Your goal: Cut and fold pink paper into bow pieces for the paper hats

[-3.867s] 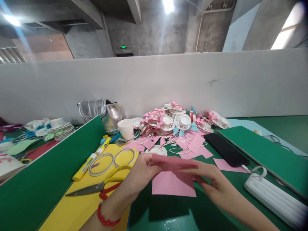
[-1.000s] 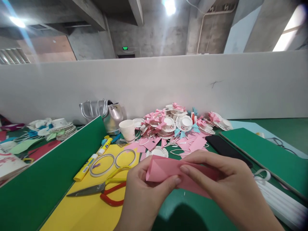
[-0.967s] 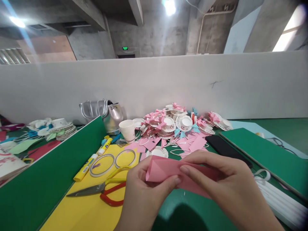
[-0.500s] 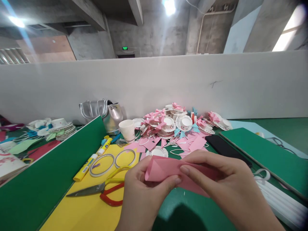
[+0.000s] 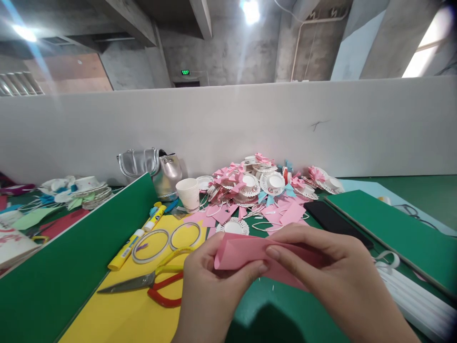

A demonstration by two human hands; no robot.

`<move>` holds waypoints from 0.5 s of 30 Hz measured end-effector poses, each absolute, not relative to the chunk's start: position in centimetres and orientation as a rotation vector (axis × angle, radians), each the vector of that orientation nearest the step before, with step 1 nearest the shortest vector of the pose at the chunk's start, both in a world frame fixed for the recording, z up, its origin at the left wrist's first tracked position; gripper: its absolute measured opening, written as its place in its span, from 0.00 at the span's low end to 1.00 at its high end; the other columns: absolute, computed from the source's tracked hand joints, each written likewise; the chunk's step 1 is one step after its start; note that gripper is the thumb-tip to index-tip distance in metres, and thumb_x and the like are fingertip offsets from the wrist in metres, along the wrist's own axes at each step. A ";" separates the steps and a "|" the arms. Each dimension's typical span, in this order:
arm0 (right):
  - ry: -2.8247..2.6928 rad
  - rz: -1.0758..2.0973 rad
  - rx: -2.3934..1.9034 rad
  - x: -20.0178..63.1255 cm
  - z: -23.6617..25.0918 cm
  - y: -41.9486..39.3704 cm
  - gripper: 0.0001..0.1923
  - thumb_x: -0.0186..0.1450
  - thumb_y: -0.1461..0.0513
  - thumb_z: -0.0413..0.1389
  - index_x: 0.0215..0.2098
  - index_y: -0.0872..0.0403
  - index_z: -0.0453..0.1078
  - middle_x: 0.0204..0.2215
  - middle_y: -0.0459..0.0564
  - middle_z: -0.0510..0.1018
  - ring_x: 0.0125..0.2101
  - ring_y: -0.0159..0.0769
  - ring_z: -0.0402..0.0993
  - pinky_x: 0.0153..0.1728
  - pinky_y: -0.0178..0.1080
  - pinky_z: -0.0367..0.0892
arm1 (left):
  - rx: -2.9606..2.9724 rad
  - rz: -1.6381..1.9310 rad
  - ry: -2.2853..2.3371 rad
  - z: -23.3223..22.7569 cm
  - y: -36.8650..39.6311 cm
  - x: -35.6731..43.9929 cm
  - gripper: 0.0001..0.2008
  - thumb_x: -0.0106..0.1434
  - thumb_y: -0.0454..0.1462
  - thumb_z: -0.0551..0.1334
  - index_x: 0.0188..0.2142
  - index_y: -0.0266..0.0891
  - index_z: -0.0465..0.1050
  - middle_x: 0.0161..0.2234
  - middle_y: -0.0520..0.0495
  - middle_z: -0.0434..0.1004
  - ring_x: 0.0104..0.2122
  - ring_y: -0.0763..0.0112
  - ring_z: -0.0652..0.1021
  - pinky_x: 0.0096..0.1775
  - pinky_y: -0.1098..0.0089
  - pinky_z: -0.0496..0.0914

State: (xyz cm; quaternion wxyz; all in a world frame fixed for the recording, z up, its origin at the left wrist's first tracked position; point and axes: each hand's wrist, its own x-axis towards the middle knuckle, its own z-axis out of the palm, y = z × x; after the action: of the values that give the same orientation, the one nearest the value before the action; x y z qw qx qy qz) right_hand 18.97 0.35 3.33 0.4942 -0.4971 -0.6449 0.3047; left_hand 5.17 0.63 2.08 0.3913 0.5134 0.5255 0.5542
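Both hands grip one sheet of pink paper [image 5: 246, 251], which is bent over with a rounded fold at its left end. My left hand [image 5: 217, 281] pinches it at the left, thumb on the near face and fingers behind. From the right, my right hand [image 5: 321, 267] presses it between thumb and fingers; part of the sheet hangs below that thumb. Just left of my left hand lie scissors [image 5: 143, 282] with yellow and red handles. A fluted white paper disc [image 5: 233, 226] lies behind the paper.
Two tape rolls [image 5: 150, 246] and glue sticks [image 5: 125, 249] rest on yellow paper [image 5: 117, 314]. A paper cup [image 5: 188, 194] and a silver bag [image 5: 167, 174] stand behind. Paper-cup pieces with pink bows [image 5: 250, 185] are heaped at the back. A green divider [image 5: 82, 252] rises at left; a black phone [image 5: 335, 221] lies right.
Almost nothing differs. Both hands keep the same hold on the pink paper, and the view has shifted very slightly.
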 end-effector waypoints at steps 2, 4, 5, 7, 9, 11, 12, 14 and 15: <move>-1.570 0.732 -1.210 19.0 3.3 0.4 0.04 0.53 0.61 0.57 0.22 0.49 0.75 0.21 0.44 0.78 0.22 0.34 0.73 0.22 0.29 0.69 | 1.297 1.399 1.324 2.1 0.7 5.2 0.07 0.37 0.32 0.69 0.19 0.40 0.73 0.17 0.56 0.73 0.19 0.73 0.71 0.20 0.78 0.67; -1.579 0.721 -1.209 19.0 3.2 0.4 0.04 0.53 0.61 0.57 0.22 0.49 0.75 0.20 0.44 0.78 0.22 0.34 0.73 0.21 0.29 0.69 | 1.296 1.389 1.315 2.1 0.7 5.2 0.07 0.37 0.32 0.69 0.19 0.40 0.74 0.17 0.56 0.73 0.18 0.73 0.71 0.20 0.78 0.67; -1.582 0.710 -1.209 19.0 3.2 0.4 0.04 0.53 0.61 0.57 0.22 0.49 0.75 0.20 0.44 0.78 0.22 0.34 0.73 0.21 0.29 0.69 | 1.295 1.387 1.313 2.1 0.7 5.2 0.07 0.37 0.32 0.69 0.19 0.39 0.74 0.16 0.56 0.73 0.18 0.73 0.71 0.20 0.78 0.67; -1.593 0.685 -1.218 19.0 3.2 0.5 0.05 0.53 0.61 0.57 0.22 0.50 0.74 0.20 0.45 0.78 0.21 0.34 0.73 0.21 0.29 0.69 | 1.294 1.379 1.313 2.2 0.7 5.3 0.07 0.37 0.32 0.69 0.19 0.39 0.73 0.17 0.55 0.73 0.19 0.73 0.72 0.20 0.77 0.67; -1.625 0.651 -1.241 19.1 3.2 0.5 0.06 0.54 0.61 0.56 0.22 0.51 0.74 0.20 0.45 0.77 0.21 0.34 0.72 0.21 0.30 0.68 | 1.294 1.369 1.311 2.2 0.8 5.3 0.07 0.37 0.32 0.69 0.19 0.39 0.73 0.17 0.55 0.74 0.19 0.73 0.72 0.20 0.78 0.67; -1.687 0.593 -1.275 19.2 3.3 0.6 0.06 0.54 0.62 0.55 0.21 0.51 0.72 0.20 0.45 0.77 0.22 0.33 0.71 0.22 0.30 0.66 | 1.282 1.338 1.297 2.0 1.1 5.1 0.08 0.38 0.31 0.69 0.20 0.38 0.73 0.18 0.55 0.74 0.20 0.73 0.72 0.21 0.78 0.67; -1.726 0.563 -1.295 19.4 3.3 0.6 0.06 0.55 0.63 0.55 0.21 0.52 0.72 0.21 0.45 0.76 0.22 0.33 0.70 0.23 0.31 0.66 | 1.262 1.311 1.270 1.9 1.3 5.0 0.08 0.38 0.31 0.69 0.21 0.38 0.73 0.18 0.55 0.74 0.20 0.73 0.72 0.22 0.77 0.67; -1.790 0.547 -1.328 19.7 3.3 0.8 0.06 0.55 0.64 0.54 0.20 0.52 0.70 0.20 0.44 0.75 0.23 0.32 0.69 0.24 0.31 0.64 | 1.196 1.239 1.176 1.7 1.9 4.7 0.09 0.40 0.31 0.68 0.24 0.38 0.73 0.21 0.53 0.76 0.23 0.71 0.74 0.24 0.76 0.69; -1.807 0.577 -1.339 19.8 3.3 0.9 0.07 0.55 0.64 0.54 0.20 0.52 0.69 0.20 0.44 0.74 0.23 0.32 0.68 0.24 0.31 0.63 | 1.155 1.214 1.118 1.6 2.2 4.5 0.10 0.41 0.31 0.68 0.26 0.38 0.73 0.23 0.52 0.77 0.25 0.70 0.75 0.26 0.75 0.69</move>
State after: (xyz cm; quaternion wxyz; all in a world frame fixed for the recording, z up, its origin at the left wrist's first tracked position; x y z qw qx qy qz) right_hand 19.80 0.91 3.29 0.3986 -0.5290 -0.7137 0.2279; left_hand 4.51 2.25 1.62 0.5342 0.4845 0.4692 0.5096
